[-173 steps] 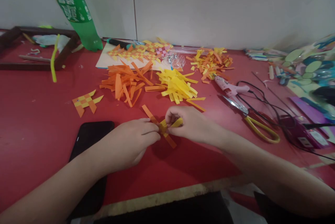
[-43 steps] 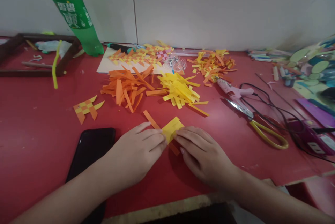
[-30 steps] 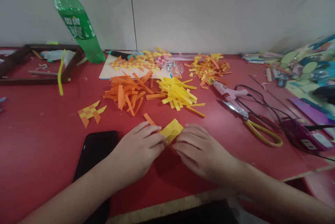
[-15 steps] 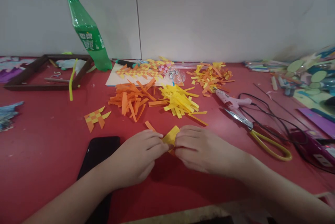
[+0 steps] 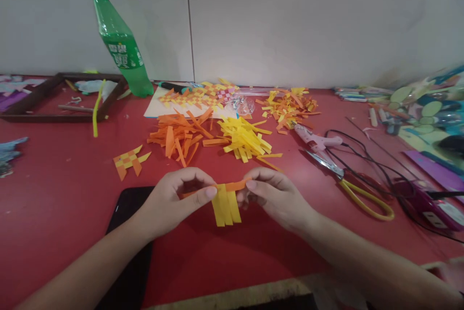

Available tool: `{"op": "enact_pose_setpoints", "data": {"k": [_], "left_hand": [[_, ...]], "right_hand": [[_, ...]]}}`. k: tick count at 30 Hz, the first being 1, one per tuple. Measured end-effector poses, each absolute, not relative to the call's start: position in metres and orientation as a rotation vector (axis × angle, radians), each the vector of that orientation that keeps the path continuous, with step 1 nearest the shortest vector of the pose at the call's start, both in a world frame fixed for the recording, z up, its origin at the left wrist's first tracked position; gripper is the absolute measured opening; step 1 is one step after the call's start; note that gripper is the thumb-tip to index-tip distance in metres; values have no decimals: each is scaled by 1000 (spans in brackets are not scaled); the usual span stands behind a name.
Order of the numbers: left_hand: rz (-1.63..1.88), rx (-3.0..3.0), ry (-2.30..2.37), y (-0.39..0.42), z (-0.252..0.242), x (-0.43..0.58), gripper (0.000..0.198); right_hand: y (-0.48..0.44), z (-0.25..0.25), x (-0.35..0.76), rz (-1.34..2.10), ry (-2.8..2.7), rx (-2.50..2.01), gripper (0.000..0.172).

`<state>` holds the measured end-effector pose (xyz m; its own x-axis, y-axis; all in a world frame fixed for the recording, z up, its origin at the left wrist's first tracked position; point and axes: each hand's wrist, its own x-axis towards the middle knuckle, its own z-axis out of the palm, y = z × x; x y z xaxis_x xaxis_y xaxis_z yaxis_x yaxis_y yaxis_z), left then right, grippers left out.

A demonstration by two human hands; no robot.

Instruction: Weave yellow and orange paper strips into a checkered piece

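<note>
Between both hands I hold an orange paper strip stretched level, with yellow paper strips hanging down from it side by side. My left hand pinches the left end, thumb over the top of a yellow strip. My right hand grips the right end of the orange strip between thumb and fingers. Just beyond the hands lie a heap of orange strips and a heap of yellow strips. A woven paper fish in yellow and orange rests to the left.
A black phone lies partly under my left forearm. To the right are yellow-handled scissors, a pink glue gun and cables. Toward the wall stand a green bottle, a brown frame and a pile of paper scraps.
Both hands have turned and lifted the paper piece. The yellow strips now hang down, and the orange strip shows across their top. The hands were closed over it before.
</note>
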<state>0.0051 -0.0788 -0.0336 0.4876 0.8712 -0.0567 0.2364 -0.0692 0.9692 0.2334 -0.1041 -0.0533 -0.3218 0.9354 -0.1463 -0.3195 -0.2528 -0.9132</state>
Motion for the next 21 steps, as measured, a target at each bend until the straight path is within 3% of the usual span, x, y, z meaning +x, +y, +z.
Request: {"op": "enact_pose_setpoints", "data": {"k": [8,11,21], "left_hand": [[530,1595,1044,-78,-32,10,18],[508,1567,1026,-79,-32,11,19],[827,1005,852,-77,-43,9,55]], "right_hand": [[-105,-49,230,1781,-1118,-1006,25],[-106,-47,227,1719,-1228,-1133,21],[-102,-57,223,1589,-1046,-1125,22]]}}
